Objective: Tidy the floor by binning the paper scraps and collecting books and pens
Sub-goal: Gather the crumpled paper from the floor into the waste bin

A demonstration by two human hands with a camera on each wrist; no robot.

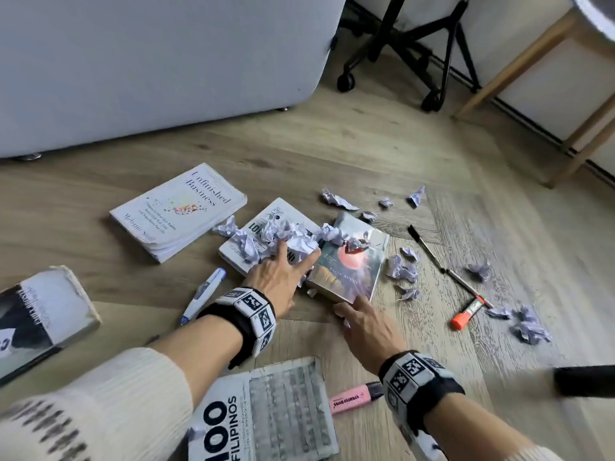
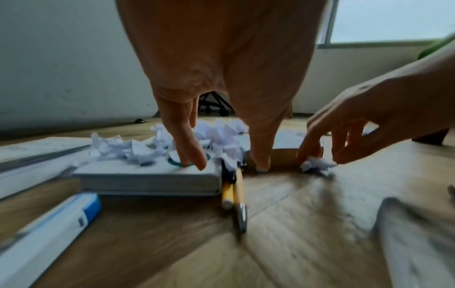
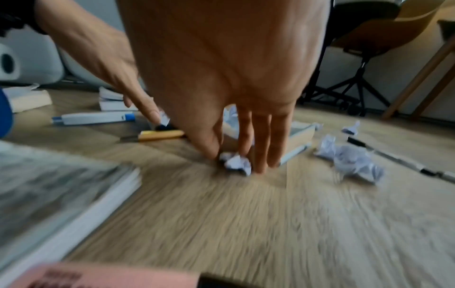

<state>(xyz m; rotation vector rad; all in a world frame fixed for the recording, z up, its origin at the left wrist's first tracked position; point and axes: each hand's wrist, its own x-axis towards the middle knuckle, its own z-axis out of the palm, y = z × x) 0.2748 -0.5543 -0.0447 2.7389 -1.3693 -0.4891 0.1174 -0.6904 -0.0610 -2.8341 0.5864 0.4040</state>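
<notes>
Right hand [image 3: 236, 120] dips to the floor, fingertips closing around a small crumpled white paper scrap [image 3: 236, 162] directly beneath them. Left hand [image 1: 283, 274] sits just beside, fingers spread, pressing the scrap-covered white paperback book [image 2: 147, 175]. Right's nearer.

Crumpled paper scraps [image 1: 293, 236]; matt wood-grain floor [image 1: 332, 148]; glossy book cover [image 1: 349, 261].

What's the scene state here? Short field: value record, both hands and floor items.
left hand: fingers spread on the scrap pile atop the white book
right hand: fingertips closing on one paper scrap on the floor, grip not clearly closed
scraps elsewhere: loose scraps right of the colourful book
pens: black pen, orange marker, pink highlighter
bin: not visible
</notes>
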